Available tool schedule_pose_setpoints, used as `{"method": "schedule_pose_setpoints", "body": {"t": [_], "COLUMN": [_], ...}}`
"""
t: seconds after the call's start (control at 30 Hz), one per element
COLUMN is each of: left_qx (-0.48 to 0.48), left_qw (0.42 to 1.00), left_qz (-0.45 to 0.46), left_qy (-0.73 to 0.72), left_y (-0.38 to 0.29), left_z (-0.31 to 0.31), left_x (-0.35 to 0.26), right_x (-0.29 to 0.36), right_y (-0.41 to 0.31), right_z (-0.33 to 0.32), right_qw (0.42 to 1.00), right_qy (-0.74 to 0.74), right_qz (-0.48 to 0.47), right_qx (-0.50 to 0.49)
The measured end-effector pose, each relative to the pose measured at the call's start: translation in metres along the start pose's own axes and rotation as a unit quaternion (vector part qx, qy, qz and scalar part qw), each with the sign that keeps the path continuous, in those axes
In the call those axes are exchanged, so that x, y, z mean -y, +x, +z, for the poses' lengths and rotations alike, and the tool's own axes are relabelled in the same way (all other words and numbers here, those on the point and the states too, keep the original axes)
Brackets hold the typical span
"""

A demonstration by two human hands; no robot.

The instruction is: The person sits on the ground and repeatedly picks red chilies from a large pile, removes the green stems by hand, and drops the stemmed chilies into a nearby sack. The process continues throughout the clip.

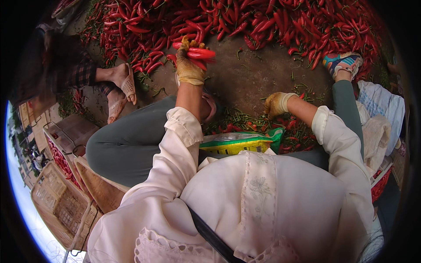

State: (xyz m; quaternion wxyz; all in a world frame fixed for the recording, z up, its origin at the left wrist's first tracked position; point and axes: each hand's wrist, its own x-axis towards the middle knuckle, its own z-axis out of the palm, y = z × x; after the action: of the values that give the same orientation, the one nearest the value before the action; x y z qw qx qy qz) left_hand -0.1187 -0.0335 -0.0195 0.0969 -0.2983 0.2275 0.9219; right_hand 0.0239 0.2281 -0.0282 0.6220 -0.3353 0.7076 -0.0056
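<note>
My left hand (189, 65), in a stained yellowish glove, grips several red chili peppers (201, 53) above the near edge of a large chili pile (230, 16). The stained glove of my right hand (278, 103) is low over the ground, its fingers pointing down and mostly hidden, so I cannot tell whether they hold anything. Under and beside it lies a heap of green stems (241, 116) with bits of red chili among them. A green and yellow printed plastic sack (238, 144) lies across my lap.
At left, another person's sandalled foot (126, 83) rests beside the pile. A plastic crate (62, 207) stands at lower left, near a crate (74, 131) with red chilies. White woven sacks (381, 108) lie at right, past my sneaker (343, 63).
</note>
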Motion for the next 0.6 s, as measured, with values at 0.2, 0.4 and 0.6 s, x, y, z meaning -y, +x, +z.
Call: {"method": "schedule_pose_setpoints", "body": {"t": [0.2, 0.4, 0.6], "left_qx": [0.07, 0.225, 0.181], "left_qw": [0.996, 0.972, 0.979], "left_qz": [-0.031, -0.03, -0.045], "left_qy": [0.043, 0.063, 0.076], "left_y": [-0.024, -0.044, -0.048], "left_z": [0.022, 0.042, 0.051], "left_x": [-0.005, -0.044, -0.027], "right_x": [-0.053, -0.027, -0.064], "right_y": [0.047, 0.006, -0.044], "right_z": [-0.108, 0.073, 0.108], "right_qw": [0.825, 0.988, 0.812], "right_qy": [0.096, 0.095, 0.418], "right_qz": [0.058, -0.056, 0.091], "right_qx": [-0.554, -0.11, -0.397]}}
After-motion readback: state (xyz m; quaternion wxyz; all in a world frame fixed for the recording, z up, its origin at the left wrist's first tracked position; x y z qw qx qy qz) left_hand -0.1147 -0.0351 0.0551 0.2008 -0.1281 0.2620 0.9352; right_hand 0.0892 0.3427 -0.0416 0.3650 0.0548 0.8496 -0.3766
